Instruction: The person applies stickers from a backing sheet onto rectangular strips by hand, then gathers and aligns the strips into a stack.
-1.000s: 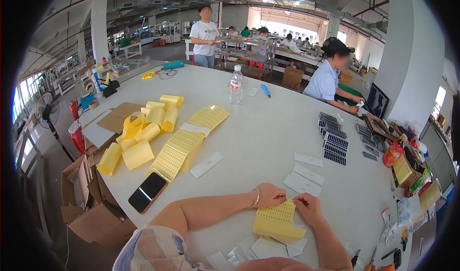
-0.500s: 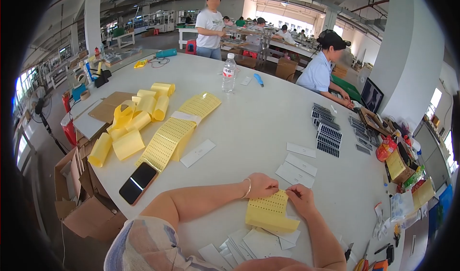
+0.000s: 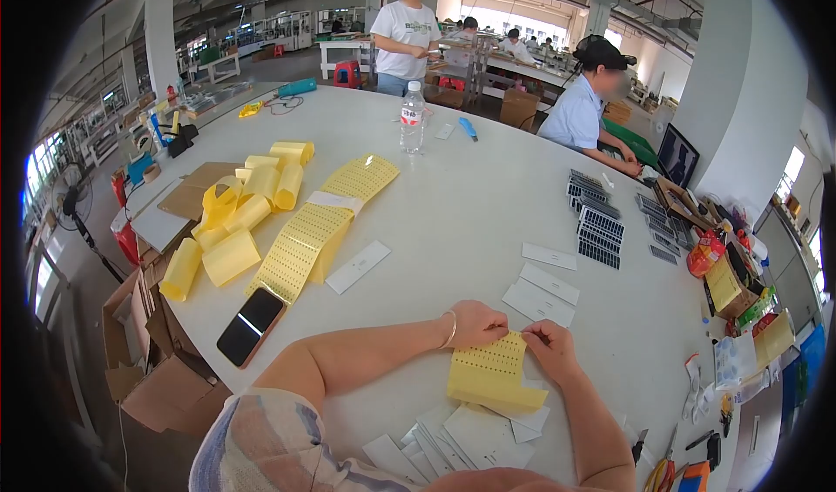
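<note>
My left hand (image 3: pixel 478 325), a bracelet at its wrist, pinches the top edge of a yellow perforated sheet (image 3: pixel 495 372). At the sheet's top right corner my right hand (image 3: pixel 549 346) has its fingertips pressed together; whatever lies between them is too small to make out. The sheet's lower edge curls up over a spread of white cards (image 3: pixel 479 435). Beyond my hands lie more white cards (image 3: pixel 542 293). A long strip of yellow perforated sheets (image 3: pixel 315 235) with a white band stretches across the table at the left.
Curled yellow sheets (image 3: pixel 231 257) and a phone (image 3: pixel 251 327) lie left. A water bottle (image 3: pixel 412 119) stands at the back. Dark panels (image 3: pixel 600 236) are at the right, near a seated co-worker (image 3: pixel 579 113). Scissors (image 3: pixel 664 468) lie bottom right. Another person (image 3: pixel 404 39) stands beyond the table.
The camera view has shifted, so the table's things appear farther left and higher. Both hands remain at the yellow sheet's top edge. The seated co-worker's hands have moved lower.
</note>
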Motion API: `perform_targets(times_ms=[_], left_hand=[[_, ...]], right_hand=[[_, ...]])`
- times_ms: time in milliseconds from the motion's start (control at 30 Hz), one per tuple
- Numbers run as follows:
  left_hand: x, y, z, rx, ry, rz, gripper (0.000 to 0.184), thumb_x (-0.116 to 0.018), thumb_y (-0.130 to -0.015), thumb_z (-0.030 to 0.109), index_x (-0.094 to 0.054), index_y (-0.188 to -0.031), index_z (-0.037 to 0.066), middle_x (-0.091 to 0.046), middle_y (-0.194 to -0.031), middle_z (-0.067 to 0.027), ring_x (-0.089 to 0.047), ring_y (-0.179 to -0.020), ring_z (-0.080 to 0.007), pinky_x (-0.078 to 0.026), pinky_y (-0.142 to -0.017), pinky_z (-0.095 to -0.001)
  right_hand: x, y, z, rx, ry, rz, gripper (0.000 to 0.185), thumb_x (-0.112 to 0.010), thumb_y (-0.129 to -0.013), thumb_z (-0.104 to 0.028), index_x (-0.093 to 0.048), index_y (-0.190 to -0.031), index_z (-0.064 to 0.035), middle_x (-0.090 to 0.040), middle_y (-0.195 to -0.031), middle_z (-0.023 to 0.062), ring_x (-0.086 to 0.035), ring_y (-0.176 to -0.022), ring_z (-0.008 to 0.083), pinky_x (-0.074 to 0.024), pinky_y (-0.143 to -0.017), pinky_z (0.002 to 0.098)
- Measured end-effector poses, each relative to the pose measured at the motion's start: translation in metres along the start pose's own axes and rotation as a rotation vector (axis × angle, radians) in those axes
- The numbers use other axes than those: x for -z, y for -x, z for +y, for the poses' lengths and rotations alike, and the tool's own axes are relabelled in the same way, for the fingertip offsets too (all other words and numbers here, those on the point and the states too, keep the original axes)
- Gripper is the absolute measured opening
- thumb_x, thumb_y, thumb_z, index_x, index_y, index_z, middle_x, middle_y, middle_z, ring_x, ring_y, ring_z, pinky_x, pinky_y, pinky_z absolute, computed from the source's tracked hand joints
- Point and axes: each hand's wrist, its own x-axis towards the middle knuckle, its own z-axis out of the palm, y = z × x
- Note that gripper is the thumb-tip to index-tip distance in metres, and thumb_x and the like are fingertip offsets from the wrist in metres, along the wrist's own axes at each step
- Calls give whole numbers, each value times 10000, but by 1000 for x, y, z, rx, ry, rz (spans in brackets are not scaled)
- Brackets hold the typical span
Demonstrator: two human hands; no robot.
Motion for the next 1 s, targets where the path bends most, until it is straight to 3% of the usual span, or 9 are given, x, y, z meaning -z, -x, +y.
perform_targets(times_ms=[300,367,900,1000], left_hand=[[4,1,3,3,0,10,210,-530,-870,312,-634,-878,129,-637,-729,-87,-609,-698,-284,-464,-630,-391],[5,1,5,15,-7,-49,242,-486,-887,316,-626,-905,119,-645,-764,-108,-614,-756,-298,-467,-689,-414],[4,1,4,15,2,-63,242,-486,-884,315,-623,-908,117,-643,-764,-110,-612,-752,-301,-466,-690,-414],[2,1,4,-5,-5,-1,207,-534,-869,308,-631,-862,125,-635,-723,-87,-609,-692,-283,-464,-626,-395]], right_hand=[[0,0,-2,-2,7,5,88,-654,-825,-78,-644,-853,4,-637,-750,40,-563,-673,84,-468,-619,231],[0,0,-1,-2,10,5,86,-655,-824,-76,-644,-854,4,-637,-749,40,-564,-672,85,-468,-618,230],[0,0,-2,-18,-16,-7,71,-646,-830,-59,-638,-852,8,-636,-755,38,-564,-680,76,-468,-622,219],[0,1,0,-10,-6,-7,69,-644,-830,-56,-636,-851,9,-637,-756,40,-565,-682,77,-470,-623,219]])
